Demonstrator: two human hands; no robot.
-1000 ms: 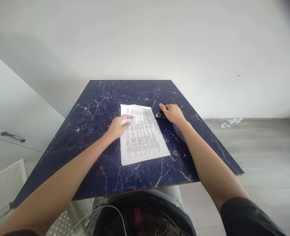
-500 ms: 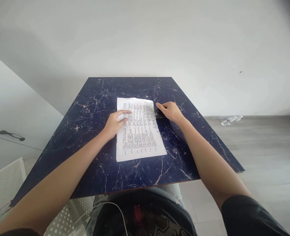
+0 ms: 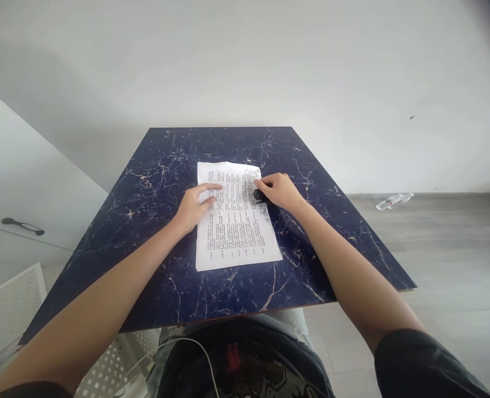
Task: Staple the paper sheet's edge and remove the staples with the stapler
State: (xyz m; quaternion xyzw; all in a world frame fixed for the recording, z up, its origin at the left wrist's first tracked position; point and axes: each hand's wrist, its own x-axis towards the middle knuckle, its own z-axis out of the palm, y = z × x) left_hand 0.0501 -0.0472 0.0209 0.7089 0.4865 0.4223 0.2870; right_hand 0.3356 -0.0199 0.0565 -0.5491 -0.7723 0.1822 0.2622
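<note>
Printed sheets of white paper [image 3: 239, 232] lie on the dark blue marbled table [image 3: 178, 298], their right edge slightly wavy. My left hand [image 3: 194, 207] rests on the left edge of the paper, fingers stretched out and thumb apart, holding nothing. At the opposite edge, my right hand [image 3: 280, 190] is closed round a small black stapler [image 3: 260, 196]. The stapler's rounded front end lies over the right margin of the paper. My palm and fingers hide the rest of it.
A white wall [image 3: 245, 66] stands behind the table. At left is a white cabinet with a dark handle [image 3: 22, 226]. A clear plastic wrapper [image 3: 394, 200] lies on the grey floor to the right. A white cable [image 3: 195, 345] hangs over my lap.
My right hand has moved left with the stapler, from beside the paper's right edge to over its margin. My left hand has stayed in place on the paper.
</note>
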